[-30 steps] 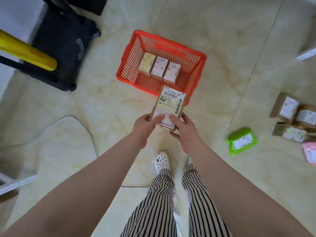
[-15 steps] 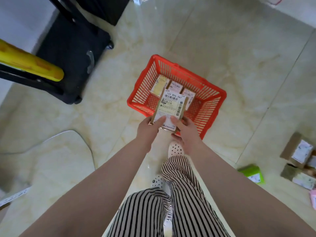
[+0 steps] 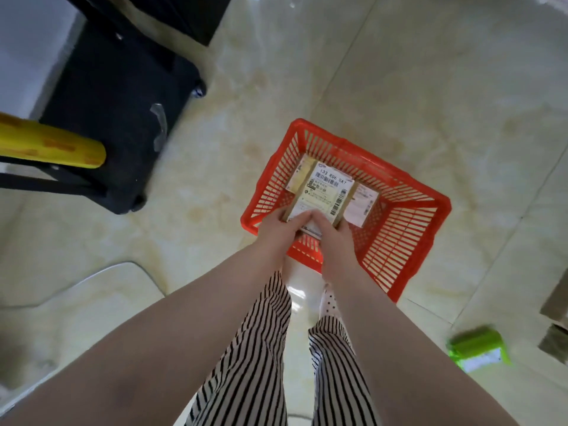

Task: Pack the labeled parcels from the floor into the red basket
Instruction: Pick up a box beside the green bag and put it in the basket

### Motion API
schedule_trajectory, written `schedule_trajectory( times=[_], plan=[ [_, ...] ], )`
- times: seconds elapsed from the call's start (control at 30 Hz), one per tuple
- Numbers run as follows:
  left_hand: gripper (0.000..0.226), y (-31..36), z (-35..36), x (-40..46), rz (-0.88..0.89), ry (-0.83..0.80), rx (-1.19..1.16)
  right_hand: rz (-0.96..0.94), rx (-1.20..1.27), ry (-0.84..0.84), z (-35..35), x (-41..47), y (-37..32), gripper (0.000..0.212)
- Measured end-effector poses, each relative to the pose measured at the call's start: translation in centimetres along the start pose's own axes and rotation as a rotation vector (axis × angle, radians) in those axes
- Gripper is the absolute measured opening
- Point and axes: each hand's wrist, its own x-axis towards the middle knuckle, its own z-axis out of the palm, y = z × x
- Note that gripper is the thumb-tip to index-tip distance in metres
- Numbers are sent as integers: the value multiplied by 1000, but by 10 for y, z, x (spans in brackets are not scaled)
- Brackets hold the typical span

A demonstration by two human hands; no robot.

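The floor (image 3: 415,72) is made of big shiny tiles, pale cream with soft brown swirls, and thin dark lines run between them. Light shines off the tiles near the top. A black suitcase on small wheels (image 3: 123,103) lies on the floor at the upper left. A thick yellow pole (image 3: 52,146) pokes in from the left edge, above a black frame (image 3: 46,179). A thin curved line, maybe a cable (image 3: 101,272), lies on the floor at the lower left.
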Motion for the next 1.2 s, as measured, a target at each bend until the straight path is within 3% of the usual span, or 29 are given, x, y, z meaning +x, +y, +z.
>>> schedule_trajectory(
  times=[0.27, 0.47, 0.6, 0.73, 1.2],
  plan=[
    [42, 8, -6, 83, 1, 57, 207, -6, -38, 73, 33, 82, 13, 38],
    [59, -7, 7, 162, 10, 60, 209, -55, -126, 112, 39, 157, 24, 41],
    [56, -14, 12, 207, 32, 82, 243, -102, -169, 110, 44, 205, 33, 48],
    [53, -14, 15, 225, 84, 97, 278, -118, -189, 90, 42, 228, 35, 59],
    [59, -16, 18, 222, 19, 112, 251, -151, -176, 71, 39, 230, 40, 51]
  ],
)
